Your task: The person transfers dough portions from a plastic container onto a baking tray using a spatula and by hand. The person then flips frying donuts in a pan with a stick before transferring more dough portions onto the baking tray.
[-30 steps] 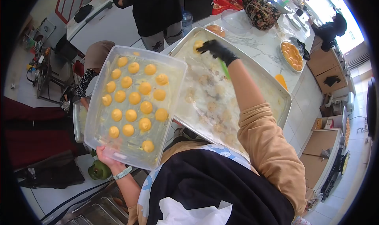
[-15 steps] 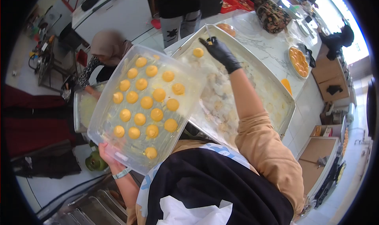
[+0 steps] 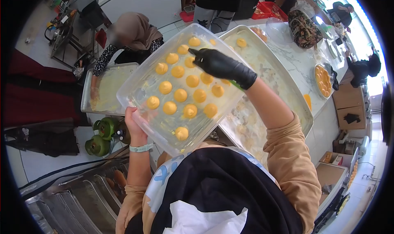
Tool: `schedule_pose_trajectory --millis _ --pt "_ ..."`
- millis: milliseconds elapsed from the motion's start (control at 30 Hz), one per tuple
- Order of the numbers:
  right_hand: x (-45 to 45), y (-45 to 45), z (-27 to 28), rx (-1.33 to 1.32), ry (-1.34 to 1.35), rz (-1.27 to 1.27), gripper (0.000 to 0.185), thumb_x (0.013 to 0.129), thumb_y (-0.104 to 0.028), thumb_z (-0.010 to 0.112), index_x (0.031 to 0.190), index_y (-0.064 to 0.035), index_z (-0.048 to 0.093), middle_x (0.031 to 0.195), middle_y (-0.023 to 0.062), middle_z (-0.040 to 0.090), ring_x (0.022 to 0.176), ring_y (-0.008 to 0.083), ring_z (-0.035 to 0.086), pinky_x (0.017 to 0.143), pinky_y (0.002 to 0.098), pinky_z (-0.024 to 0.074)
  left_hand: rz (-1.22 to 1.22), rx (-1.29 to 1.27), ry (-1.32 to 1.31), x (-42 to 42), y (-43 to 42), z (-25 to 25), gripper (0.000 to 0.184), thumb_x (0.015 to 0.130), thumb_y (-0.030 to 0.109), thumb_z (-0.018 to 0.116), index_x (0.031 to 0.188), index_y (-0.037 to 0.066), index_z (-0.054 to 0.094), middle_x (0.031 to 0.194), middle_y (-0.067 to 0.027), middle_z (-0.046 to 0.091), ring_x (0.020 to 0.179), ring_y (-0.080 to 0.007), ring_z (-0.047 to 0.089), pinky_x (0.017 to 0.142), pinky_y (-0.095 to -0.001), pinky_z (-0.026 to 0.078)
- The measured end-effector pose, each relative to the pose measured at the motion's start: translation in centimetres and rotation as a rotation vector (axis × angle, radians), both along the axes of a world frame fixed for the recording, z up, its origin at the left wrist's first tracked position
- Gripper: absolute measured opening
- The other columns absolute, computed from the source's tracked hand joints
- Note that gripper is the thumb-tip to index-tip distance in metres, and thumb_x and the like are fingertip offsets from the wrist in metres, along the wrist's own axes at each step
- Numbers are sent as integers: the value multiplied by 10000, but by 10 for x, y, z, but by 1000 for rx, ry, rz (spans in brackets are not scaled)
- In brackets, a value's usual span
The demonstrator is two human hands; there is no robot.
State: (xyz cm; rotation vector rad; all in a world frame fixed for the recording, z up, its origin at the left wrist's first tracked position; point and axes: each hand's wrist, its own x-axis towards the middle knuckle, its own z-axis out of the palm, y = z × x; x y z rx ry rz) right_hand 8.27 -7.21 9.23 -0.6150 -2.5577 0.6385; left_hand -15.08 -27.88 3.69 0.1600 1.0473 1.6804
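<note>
My left hand (image 3: 136,126) grips the lower left edge of a clear plastic container (image 3: 161,126), thumb over the rim. Rows of round yellow dough mounds (image 3: 180,95) sit in the container, which is tilted. My right hand (image 3: 219,66), in a black glove, is over the container's far right part, fingertips at the upper mounds. Its fingers are curled; a green strip (image 3: 236,85) shows below the wrist, and what the fingers hold is hidden. Partly under the container is a large metal baking tray (image 3: 283,69) with greasy residue and a yellow mound (image 3: 241,42) at its far end.
A co-worker (image 3: 133,33) crouches at the left, a hand in another tray (image 3: 111,72). Another person (image 3: 215,12) stands beyond the table. On the marble table (image 3: 293,49) are a dish of yellow pieces (image 3: 323,81) and a patterned bag (image 3: 304,28). Green gas cylinders (image 3: 100,137) stand below left.
My right hand has moved from the baking tray's far end leftward over the container. The container has shifted right and up in view. The lone mound on the baking tray remains there.
</note>
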Motion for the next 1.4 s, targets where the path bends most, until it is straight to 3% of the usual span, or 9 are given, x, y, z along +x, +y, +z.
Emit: schedule_pose_trajectory --millis 67,133,267,533,867,1000,1167,1267,1400 --pt "12 -12 40 -954 167 -192 340 873 -193 471 1140 16 496 782 73 589 640 100 548 546 250 451 20 7 2 13 1 2 574 728 245 436 1260 89 285 1153 -225 466 994 -387 523 732 -509 498" --pt "39 -13 56 -940 149 -290 330 901 -230 447 1118 8 519 790 87 602 628 107 541 537 257 440 49 37 -8 23 1 -10 604 721 251 447 1283 99 285 1181 -201 439 1039 -388 486 790 -505 467" --pt "103 -15 20 -49 456 -510 369 867 -240 557 1136 7 506 744 97 577 629 138 512 581 282 423 203 -7 56 72 -1 16 623 742 225 449 1319 135 233 1239 -161 385 1083 -372 451 823 -507 443" --pt "123 -153 -21 -779 51 -766 475 808 -225 636 1192 -3 466 764 87 582 640 139 487 601 293 437 112 168 160 56 -23 -24 511 859 309 413 1284 39 322 1192 -138 447 1130 -274 422 962 -412 344" --pt "170 -183 -39 -682 657 -1054 379 826 -115 583 1169 15 489 707 -25 503 639 47 414 584 225 401 -870 56 544 54 50 56 305 834 94 482 1122 28 407 1011 -92 545 767 -142 557 658 -263 474" --pt "239 -229 -25 -492 489 -1294 223 825 -79 588 1015 31 551 704 -44 496 641 32 418 583 211 406 -969 259 642 133 57 47 335 849 72 482 1165 15 390 1049 -71 530 912 -132 537 810 -250 423" --pt "310 -308 -12 -435 447 -1501 341 852 -136 570 1152 23 529 751 1 574 707 31 449 650 210 429 -1195 362 474 216 62 7 361 854 130 543 1160 -3 405 1064 -78 519 954 -155 540 845 -268 418" --pt "346 -344 -18 -424 417 -1523 357 852 -146 577 1167 13 525 776 16 605 714 34 461 672 214 437 -1284 11 -66 259 72 -4 441 842 201 582 1181 -5 390 1085 -99 513 938 -196 563 828 -319 457" --pt "372 -366 -13 -545 288 -1574 331 850 -160 582 1146 -16 551 811 52 642 703 50 469 688 232 445 -1570 -134 -210 293 68 8 563 856 379 537 1254 25 353 1141 -145 499 956 -256 573 852 -408 478"
